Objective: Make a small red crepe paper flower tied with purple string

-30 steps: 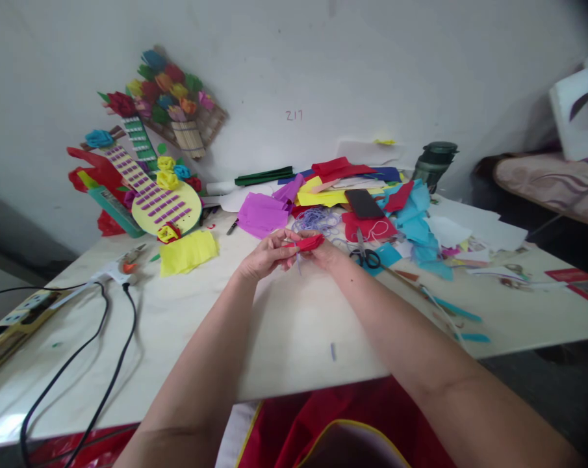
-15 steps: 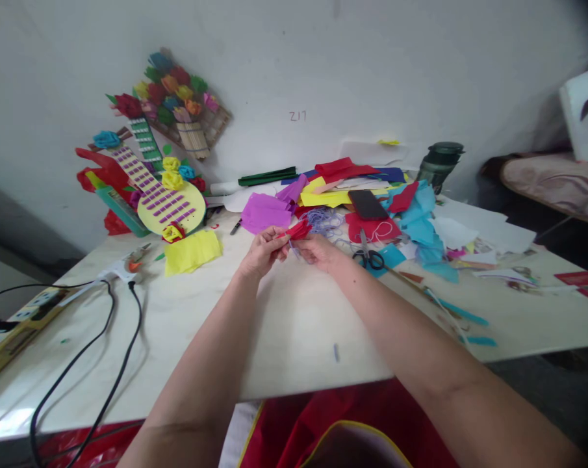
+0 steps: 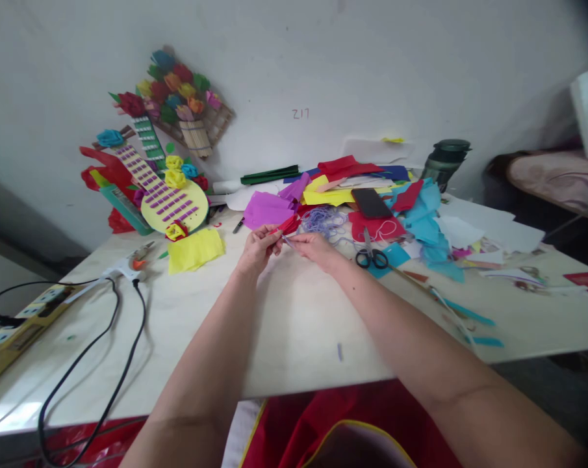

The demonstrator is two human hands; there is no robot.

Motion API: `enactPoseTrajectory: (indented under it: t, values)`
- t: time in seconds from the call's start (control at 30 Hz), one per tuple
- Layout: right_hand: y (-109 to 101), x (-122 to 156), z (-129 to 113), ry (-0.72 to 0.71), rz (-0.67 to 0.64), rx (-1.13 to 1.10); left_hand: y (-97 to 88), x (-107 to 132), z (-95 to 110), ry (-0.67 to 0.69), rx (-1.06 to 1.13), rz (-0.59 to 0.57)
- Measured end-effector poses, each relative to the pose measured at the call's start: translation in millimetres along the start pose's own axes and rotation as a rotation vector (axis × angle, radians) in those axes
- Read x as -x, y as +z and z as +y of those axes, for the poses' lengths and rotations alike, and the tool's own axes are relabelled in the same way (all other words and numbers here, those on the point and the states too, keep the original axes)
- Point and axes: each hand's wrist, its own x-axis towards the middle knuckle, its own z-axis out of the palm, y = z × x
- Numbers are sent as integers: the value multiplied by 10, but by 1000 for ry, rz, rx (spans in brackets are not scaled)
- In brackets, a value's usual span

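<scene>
Both my hands meet over the middle of the pale table (image 3: 284,325). My left hand (image 3: 255,250) pinches a small folded piece of red paper (image 3: 286,225), which sticks up to the right of its fingertips. My right hand (image 3: 316,247) has its fingers closed on a thin pale thread (image 3: 288,241) right beside the red piece. Just behind the hands lie a tangle of purple thread (image 3: 323,221) and a purple paper sheet (image 3: 264,209). Black-handled scissors (image 3: 370,255) rest to the right of my right hand.
A heap of coloured paper (image 3: 420,221), a dark phone (image 3: 370,203) and a dark green bottle (image 3: 444,162) sit at the back right. A paper guitar with flowers (image 3: 167,195) leans on the wall at left. A yellow sheet (image 3: 195,250), glue gun (image 3: 128,265), black cables (image 3: 103,351) and power strip (image 3: 15,325) lie left.
Both hands have moved slightly away from me and to the left. The red paper has tipped from lying across the fingers to pointing up, and the right hand has slid off it onto the thread.
</scene>
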Motion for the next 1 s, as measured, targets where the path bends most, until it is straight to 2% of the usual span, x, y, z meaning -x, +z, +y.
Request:
enactPoseTrajectory:
  t: [0.17, 0.27, 0.5, 0.67, 0.77, 0.87, 1.0]
  values:
    - [-34, -59, 24, -218, 41, 259, -54, -11, -32, -17, -32, -25]
    - [-71, -87, 44, -302, 38, 370, -73, -14, -39, -33, -61, -54]
    - [-148, -114, 80, -371, 37, 605, -70, -25, -56, -80, -195, -104]
    - [-161, -12, -83, -374, 88, 890, -48, -10, -44, -130, -337, -126]
    - [-169, 31, -163, -463, 118, 1042, -39, 0, -22, -162, -400, -186]
    - [-192, 26, -171, -554, 112, 1083, -32, 7, -6, -179, -436, -235]
    - [-233, 1, -149, -570, 87, 1094, -23, 9, -9, -196, -443, -257]
